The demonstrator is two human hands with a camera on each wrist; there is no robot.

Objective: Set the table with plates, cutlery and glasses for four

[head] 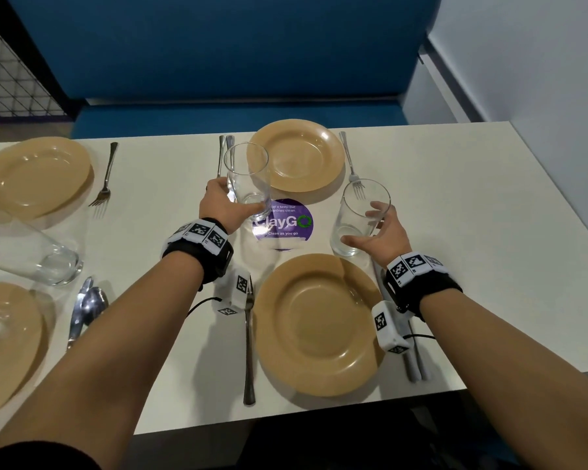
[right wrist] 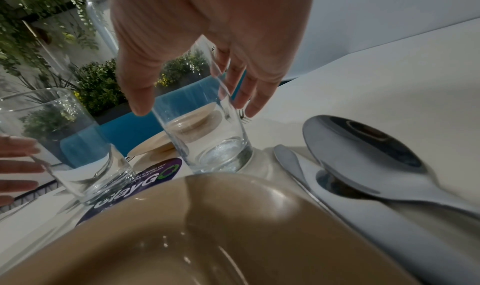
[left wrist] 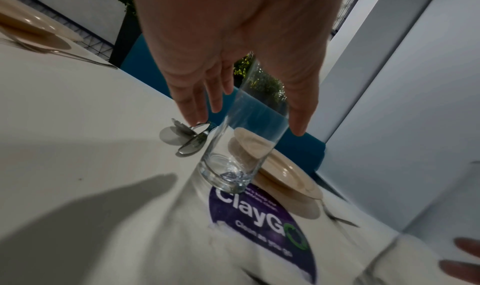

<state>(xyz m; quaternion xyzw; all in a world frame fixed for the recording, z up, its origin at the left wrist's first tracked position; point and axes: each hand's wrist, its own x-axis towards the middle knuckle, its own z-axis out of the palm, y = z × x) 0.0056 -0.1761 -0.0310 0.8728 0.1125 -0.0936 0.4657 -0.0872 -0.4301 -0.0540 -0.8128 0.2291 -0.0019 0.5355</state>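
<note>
My left hand (head: 241, 201) grips a clear glass (head: 248, 178) low on its wall, tilted, with its base at the edge of the purple sticker (head: 286, 228); the left wrist view shows thumb and fingers (left wrist: 192, 108) either side of this glass (left wrist: 241, 145). A second glass (head: 360, 215) stands upright beyond the near tan plate (head: 319, 323). My right hand (head: 360, 223) is spread round it, fingers loose and straight, as the right wrist view shows around the glass (right wrist: 207, 141). A far plate (head: 296, 157) lies behind the sticker.
Two more tan plates (head: 38, 174) (head: 0, 340) and a third glass (head: 31, 252) sit at the left. Cutlery flanks each plate: a fork (head: 248, 334), a spoon (right wrist: 363, 152) under my right wrist, a far fork (head: 352, 164). A blue bench (head: 218, 62) runs behind the table.
</note>
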